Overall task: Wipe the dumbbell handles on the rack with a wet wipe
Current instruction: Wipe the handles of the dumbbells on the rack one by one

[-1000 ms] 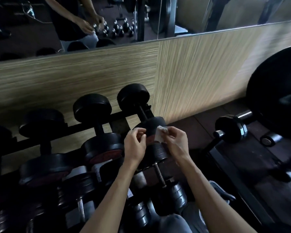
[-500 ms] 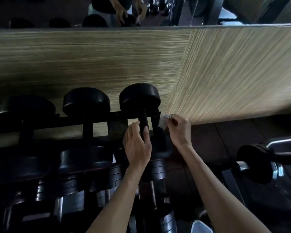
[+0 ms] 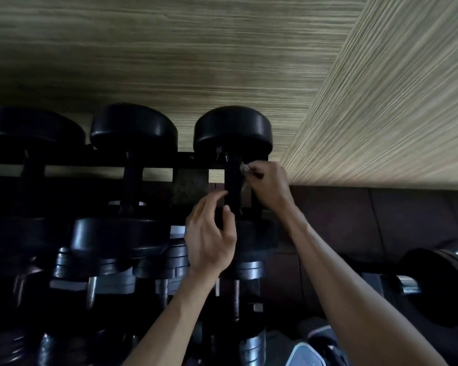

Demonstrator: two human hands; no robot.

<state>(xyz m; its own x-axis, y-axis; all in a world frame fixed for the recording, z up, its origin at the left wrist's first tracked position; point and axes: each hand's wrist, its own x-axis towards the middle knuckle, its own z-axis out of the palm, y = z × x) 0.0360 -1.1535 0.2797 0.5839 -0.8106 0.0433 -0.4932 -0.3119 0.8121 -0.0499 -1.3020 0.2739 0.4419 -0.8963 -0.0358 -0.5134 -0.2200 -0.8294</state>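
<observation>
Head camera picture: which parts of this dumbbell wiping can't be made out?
- Wet wipe: mostly bunched inside the right hand; only a scrap shows.
- Handle surface: too dark to judge clean or wet.
- Left hand: contact with the handle unclear.
- Lower dumbbells: lost in shadow.

No text, label, brand, number or sign could be read anywhere in the head view — the picture was too dark and soft for that. The dumbbell [image 3: 232, 133] just above the fingers of the right hand [image 3: 269, 184] showed a plain black head, with no weight figure that could be made out. The pale patches on the stacked plates [image 3: 106, 282] below and to the left of the left hand [image 3: 209, 237] carried no legible marks — only glare.
</observation>
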